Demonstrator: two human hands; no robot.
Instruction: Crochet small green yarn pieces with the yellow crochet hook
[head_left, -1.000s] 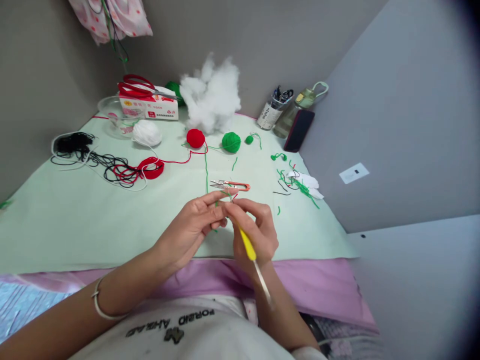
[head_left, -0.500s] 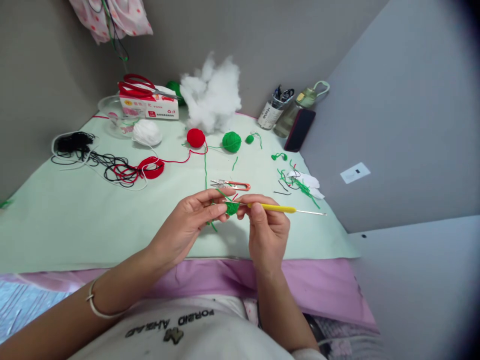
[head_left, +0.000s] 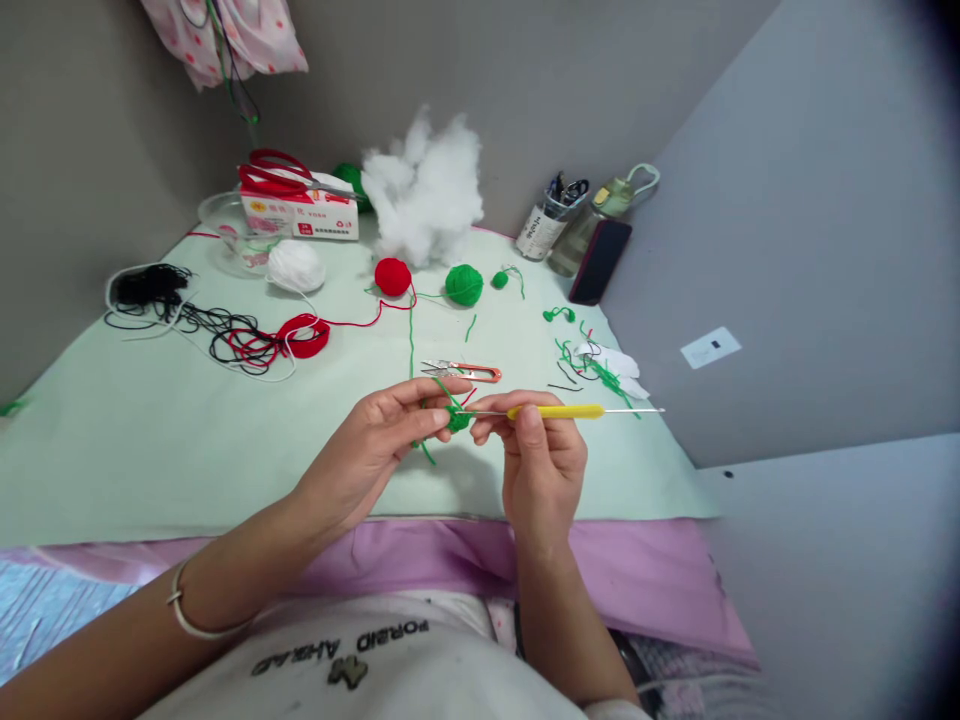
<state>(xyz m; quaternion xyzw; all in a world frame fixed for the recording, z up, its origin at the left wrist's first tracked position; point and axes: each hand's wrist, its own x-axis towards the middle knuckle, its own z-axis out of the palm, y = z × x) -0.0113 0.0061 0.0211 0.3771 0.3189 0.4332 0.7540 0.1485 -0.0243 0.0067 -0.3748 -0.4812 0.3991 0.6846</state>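
My left hand (head_left: 382,430) pinches a small green crochet piece (head_left: 458,420) between thumb and fingers, with green yarn running up over the index finger. My right hand (head_left: 544,450) is closed round the yellow handle of a crochet hook (head_left: 559,411). The hook's thin left tip reaches into the top of the green piece; its other metal end points right. Just beyond my hands lie orange thread snips (head_left: 480,373). A green yarn strand trails from the left hand back toward a green yarn ball (head_left: 464,286).
A red yarn ball (head_left: 393,277), a white yarn ball (head_left: 296,266) and tangled black cord (head_left: 154,287) lie on the left and middle. White stuffing (head_left: 424,190) and a box with red scissors (head_left: 274,175) stand behind. At right are a phone (head_left: 600,262), a bottle (head_left: 566,245) and yarn scraps (head_left: 611,375).
My right hand and the crochet hook have shifted slightly right, away from my left hand. The hook now lies more level, and the green piece has tilted a little.
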